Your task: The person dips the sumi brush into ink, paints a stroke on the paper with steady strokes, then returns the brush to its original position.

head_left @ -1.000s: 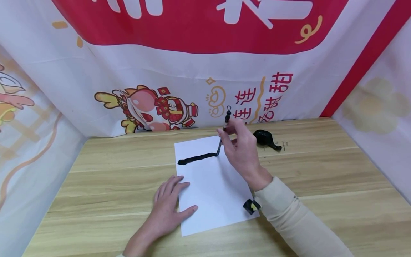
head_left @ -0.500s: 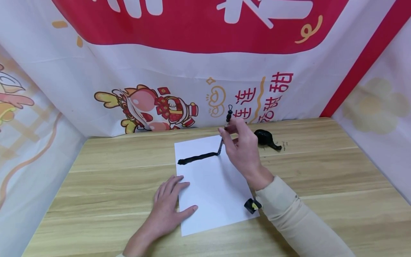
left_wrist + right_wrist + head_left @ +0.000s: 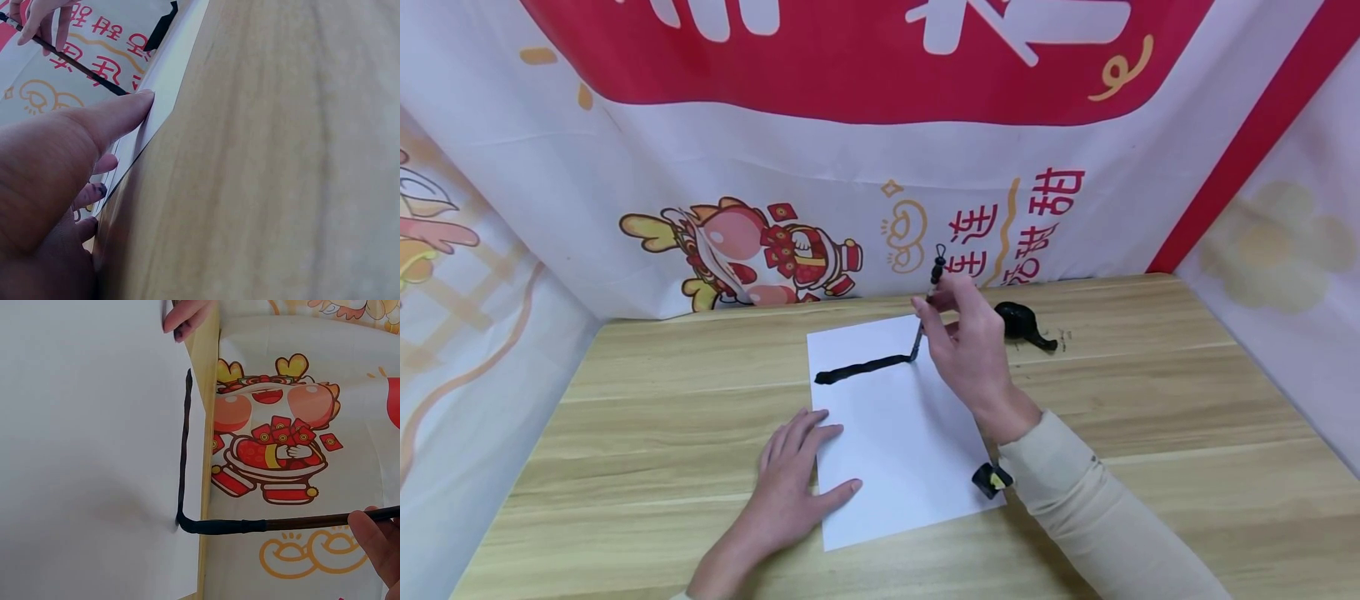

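Across paper (image 3: 891, 458), black stroke (image 3: 861, 369), right hand (image 3: 972, 357) holding brush (image 3: 278, 524)

Dark brush (image 3: 287, 522), tilted, bent tip touching flat white paper (image 3: 895, 450); black stroke (image 3: 862, 367) near paper's end by worktop (image 3: 647, 417) far edge.

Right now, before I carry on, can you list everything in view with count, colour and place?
paper: 1, white, on the table
ink stroke: 1, black, across the paper's far part
brush: 1, dark, tip at the stroke's right end
rounded object with a tail: 1, black, on the table beyond the paper's right side; identity unclear
table: 1, light wood, under the paper
printed backdrop: sheet count unclear, mainly white and red, behind and beside the table
wrist device: 1, black and yellow, by the right cuff
right sleeve: 1, beige, on the right arm
left hand: 1, bare, at the paper's left edge
right hand: 1, bare, holding the brush
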Available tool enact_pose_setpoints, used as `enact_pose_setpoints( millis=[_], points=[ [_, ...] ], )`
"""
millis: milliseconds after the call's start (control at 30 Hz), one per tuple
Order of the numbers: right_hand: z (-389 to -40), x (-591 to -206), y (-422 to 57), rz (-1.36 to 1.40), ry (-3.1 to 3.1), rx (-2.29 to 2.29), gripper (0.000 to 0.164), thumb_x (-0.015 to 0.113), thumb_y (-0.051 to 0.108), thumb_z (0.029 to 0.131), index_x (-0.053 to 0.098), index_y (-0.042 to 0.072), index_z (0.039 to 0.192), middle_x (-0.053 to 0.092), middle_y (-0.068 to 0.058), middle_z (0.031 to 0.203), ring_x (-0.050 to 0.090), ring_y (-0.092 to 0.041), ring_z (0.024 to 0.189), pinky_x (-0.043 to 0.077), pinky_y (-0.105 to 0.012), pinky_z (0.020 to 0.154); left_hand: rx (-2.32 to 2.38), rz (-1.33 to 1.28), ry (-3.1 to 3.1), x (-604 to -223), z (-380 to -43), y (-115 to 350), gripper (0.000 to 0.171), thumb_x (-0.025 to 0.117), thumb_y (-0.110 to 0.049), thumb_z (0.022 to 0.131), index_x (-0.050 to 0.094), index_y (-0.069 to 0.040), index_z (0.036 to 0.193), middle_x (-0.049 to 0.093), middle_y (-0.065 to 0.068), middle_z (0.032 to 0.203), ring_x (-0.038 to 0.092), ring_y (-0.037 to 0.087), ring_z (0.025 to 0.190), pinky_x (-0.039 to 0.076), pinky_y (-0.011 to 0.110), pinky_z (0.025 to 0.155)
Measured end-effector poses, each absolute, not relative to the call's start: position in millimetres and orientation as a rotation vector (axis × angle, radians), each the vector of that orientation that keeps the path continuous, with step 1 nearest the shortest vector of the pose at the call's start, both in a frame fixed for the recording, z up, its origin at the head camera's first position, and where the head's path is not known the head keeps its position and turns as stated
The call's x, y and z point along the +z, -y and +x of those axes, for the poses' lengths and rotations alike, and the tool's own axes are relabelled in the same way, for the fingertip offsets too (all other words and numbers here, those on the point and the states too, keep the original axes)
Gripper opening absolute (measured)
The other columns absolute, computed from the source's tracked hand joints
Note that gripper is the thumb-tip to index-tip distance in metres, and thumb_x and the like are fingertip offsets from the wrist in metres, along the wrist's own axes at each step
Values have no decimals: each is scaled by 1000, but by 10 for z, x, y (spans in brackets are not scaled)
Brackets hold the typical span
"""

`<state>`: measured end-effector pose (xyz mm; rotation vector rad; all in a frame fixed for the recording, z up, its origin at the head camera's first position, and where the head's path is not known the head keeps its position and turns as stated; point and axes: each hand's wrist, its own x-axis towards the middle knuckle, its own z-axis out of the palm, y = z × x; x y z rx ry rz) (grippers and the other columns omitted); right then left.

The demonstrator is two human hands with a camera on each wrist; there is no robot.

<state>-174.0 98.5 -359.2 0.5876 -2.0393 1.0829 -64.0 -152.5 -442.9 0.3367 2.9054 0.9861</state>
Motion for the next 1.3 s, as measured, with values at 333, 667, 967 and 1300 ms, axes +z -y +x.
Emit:
enact_pose_setpoints(
  millis=[333, 667, 967, 1300],
  points=[
    [-1737, -3589, -1004, 571, 2045, 1089, 26, 73, 8, 103, 58, 3, 123, 75, -16, 106, 79, -29, 93, 64, -35, 60, 991, 335, -2901, -4426, -639, 1524, 71, 85, -46, 90, 60, -15, 149, 40, 12, 171, 26, 42, 162, 15, 73, 128],
    [-1739, -3590, -1014, 563, 2044, 1090, 27, 73, 9, 103, 58, 3, 124, 74, -16, 105, 79, -30, 93, 65, -38, 60, 1007, 350, -2916, -4432, -628, 1525, 70, 85, -46, 90, 60, -15, 148, 41, 13, 170, 28, 42, 161, 16, 74, 127],
    [-1743, -3594, -1027, 559, 2038, 1088, 26, 73, 8, 102, 58, 2, 123, 73, -17, 103, 78, -30, 92, 64, -37, 59, 1025, 364, -2917, -4441, -622, 1530, 70, 85, -45, 90, 61, -14, 148, 42, 14, 169, 29, 44, 160, 16, 74, 127],
    [-1739, -3592, -1029, 563, 2039, 1084, 26, 73, 8, 102, 58, 1, 123, 73, -17, 102, 78, -30, 92, 64, -37, 59, 1010, 346, -2898, -4441, -631, 1526, 70, 85, -45, 90, 60, -15, 149, 40, 13, 170, 27, 43, 162, 15, 73, 128]
  ],
)
